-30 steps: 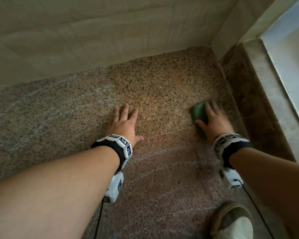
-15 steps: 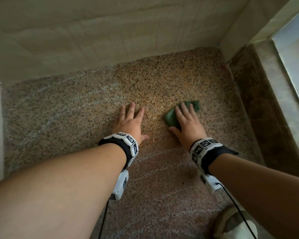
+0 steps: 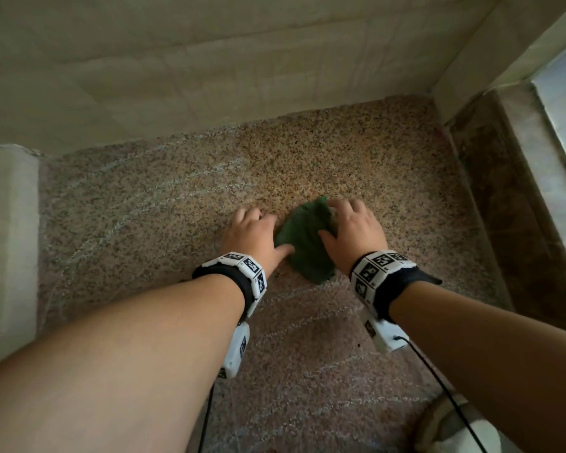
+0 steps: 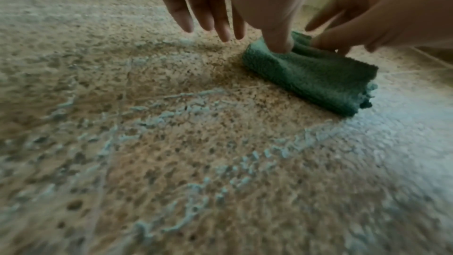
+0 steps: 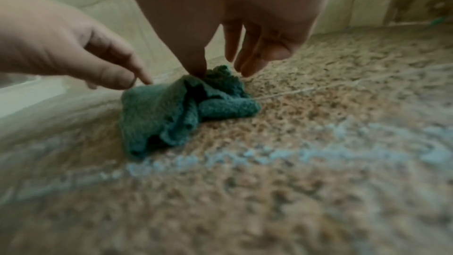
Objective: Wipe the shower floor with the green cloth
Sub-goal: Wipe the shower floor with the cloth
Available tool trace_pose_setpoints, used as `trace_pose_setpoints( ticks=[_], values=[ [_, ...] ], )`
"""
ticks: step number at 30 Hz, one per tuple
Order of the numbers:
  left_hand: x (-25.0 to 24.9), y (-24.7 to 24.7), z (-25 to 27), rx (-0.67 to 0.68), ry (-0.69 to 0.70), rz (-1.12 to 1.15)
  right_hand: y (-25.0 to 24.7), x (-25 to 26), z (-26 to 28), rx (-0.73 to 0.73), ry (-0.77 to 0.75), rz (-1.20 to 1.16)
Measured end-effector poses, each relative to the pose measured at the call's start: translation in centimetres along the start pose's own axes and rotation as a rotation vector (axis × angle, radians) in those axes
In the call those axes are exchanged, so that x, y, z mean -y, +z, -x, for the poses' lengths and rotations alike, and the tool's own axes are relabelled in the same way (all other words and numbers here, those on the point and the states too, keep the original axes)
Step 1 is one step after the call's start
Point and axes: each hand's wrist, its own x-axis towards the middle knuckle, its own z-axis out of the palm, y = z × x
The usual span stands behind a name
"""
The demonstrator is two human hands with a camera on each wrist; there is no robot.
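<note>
Speckled shower floor [image 3: 164, 223] under my hands: right hand [image 3: 353, 233] pinches the green cloth [image 3: 307, 246], left hand [image 3: 252, 237] spread, thumb touching it

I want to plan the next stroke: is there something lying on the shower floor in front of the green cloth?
Nothing visible: the speckled shower floor beyond the green cloth is bare up to the wall.

No readable text, labels or numbers anywhere.
</note>
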Motion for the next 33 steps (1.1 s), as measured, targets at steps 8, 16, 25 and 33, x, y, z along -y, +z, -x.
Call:
trace_pose_setpoints(
  ticks=[8, 16, 25, 33],
  values=[
    [-1.4, 0.7, -0.8, 0.173, -0.174, 0.115, 0.8, 3.0, 0.3, 0.288, 0.208, -0.126],
    [4.9, 0.6, 2.5, 0.151, -0.406, 0.124, 2.2, 7.2, 0.7, 0.309, 0.004, -0.215],
    [11.3, 0.4, 9.2, -0.094, -0.39, 0.029, 4.1, 9.2, 0.2, 0.186, -0.32, 0.097],
    [7.4, 2.3, 7.9, 0.158, -0.207, 0.069, 4.9, 7.4, 0.2, 0.334, -0.29, 0.215]
  ],
)
